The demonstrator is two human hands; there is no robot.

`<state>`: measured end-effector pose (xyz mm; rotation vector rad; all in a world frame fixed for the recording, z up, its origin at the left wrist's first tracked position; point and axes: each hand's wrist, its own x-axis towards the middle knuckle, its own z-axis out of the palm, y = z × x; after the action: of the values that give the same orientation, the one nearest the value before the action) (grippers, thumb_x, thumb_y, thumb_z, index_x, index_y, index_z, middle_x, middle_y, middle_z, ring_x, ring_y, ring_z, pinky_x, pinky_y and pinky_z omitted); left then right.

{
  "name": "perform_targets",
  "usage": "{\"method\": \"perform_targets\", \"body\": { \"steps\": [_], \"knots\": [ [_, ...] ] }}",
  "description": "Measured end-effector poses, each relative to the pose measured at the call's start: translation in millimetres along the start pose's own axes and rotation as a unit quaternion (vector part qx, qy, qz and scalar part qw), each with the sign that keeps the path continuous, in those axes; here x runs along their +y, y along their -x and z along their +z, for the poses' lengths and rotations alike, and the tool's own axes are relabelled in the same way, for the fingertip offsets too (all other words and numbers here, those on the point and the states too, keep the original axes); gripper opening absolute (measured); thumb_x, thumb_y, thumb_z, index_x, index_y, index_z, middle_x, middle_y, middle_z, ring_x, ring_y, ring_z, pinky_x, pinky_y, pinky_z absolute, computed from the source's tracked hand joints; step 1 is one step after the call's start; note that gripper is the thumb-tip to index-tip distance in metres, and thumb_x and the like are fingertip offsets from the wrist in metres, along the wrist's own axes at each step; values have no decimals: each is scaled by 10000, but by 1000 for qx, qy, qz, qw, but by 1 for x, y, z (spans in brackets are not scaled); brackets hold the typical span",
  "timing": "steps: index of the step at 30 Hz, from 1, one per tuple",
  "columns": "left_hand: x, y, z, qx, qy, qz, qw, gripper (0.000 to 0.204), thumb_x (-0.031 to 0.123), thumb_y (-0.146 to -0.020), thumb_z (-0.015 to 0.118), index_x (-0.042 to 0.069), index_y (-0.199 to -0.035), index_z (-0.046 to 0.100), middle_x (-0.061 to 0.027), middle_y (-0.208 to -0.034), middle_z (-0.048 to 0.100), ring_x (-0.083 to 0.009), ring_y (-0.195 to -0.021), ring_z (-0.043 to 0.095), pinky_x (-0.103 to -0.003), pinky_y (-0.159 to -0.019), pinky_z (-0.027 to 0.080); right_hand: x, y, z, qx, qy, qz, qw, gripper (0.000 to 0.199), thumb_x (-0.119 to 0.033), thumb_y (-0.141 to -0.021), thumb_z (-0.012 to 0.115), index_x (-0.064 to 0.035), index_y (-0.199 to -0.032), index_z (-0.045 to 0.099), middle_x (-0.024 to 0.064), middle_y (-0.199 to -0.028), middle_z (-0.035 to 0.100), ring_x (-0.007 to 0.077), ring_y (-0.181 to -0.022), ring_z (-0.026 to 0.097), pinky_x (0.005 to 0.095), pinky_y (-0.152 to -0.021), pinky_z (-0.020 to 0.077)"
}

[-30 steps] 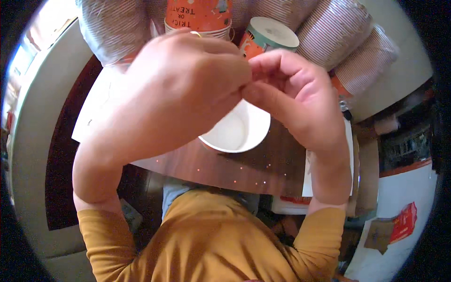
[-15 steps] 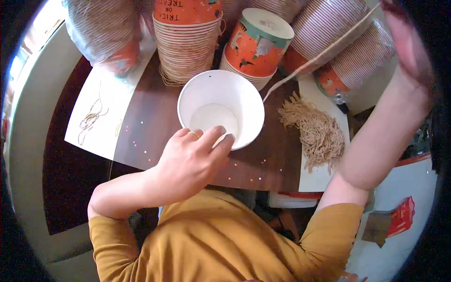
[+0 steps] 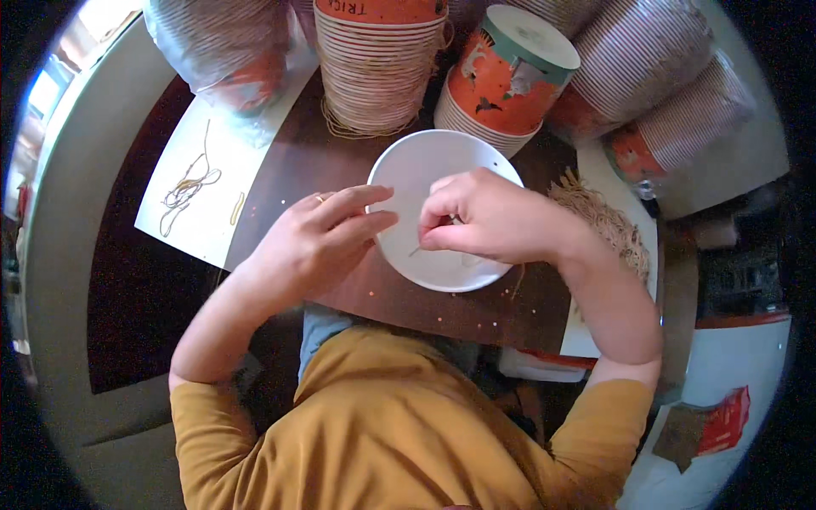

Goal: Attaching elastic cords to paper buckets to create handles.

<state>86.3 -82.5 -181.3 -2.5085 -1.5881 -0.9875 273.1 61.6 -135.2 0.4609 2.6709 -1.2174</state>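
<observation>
In the middle of the table a white paper bucket tilts its open mouth toward me. A small dark hole shows near its far right rim. My left hand grips the bucket's left rim, fingers reaching over the edge; its thumb is hidden. Over the bucket's mouth my right hand is closed, thumb and fingers pinching a thin beige cord whose short end pokes out. More of the cord appears below the right hand, near the bucket's right side. The rest is hidden by the hand.
Behind stand a tall stack of orange buckets with cord handles and an upside-down orange bucket. Plastic-wrapped stacks lie at the back right. A beige cord bundle lies right; loose cords rest on white paper at left.
My right hand has come down from the upper right, where it drew the cord out long, to above the bucket. The left hand has shifted to the rim's left side, and the bucket has turned.
</observation>
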Motion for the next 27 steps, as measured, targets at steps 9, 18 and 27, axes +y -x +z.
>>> {"method": "perform_targets", "body": {
  "steps": [9, 18, 27],
  "knots": [
    [28, 39, 27, 125, 66, -175, 974, 301, -1, -682, 766, 25, -936, 606, -134, -940, 639, -257, -793, 647, -332, -691, 541, 23, -7, 20, 36, -193, -14, 980, 157, -146, -790, 677, 8, -819, 678, 88, -716, 664, 116, -664, 590, 287, -641, 480],
    [35, 30, 37, 118, 37, -187, 975, 306, -23, -669, 759, 25, -946, 638, -133, -909, 658, -261, -773, 661, -321, -662, 533, 31, -11, 17, -4, -199, -8, 980, 170, -154, -826, 668, 11, -867, 668, 58, -754, 653, 100, -695, 573, 272, -657, 467],
    [35, 25, 40, 118, 34, -185, 975, 328, -35, -648, 760, 18, -948, 640, -138, -902, 661, -255, -770, 661, -310, -654, 532, 30, -19, 17, -30, -211, -22, 977, 162, -142, -820, 655, 13, -866, 671, 81, -756, 667, 125, -703, 603, 284, -675, 484]
  ]
}}
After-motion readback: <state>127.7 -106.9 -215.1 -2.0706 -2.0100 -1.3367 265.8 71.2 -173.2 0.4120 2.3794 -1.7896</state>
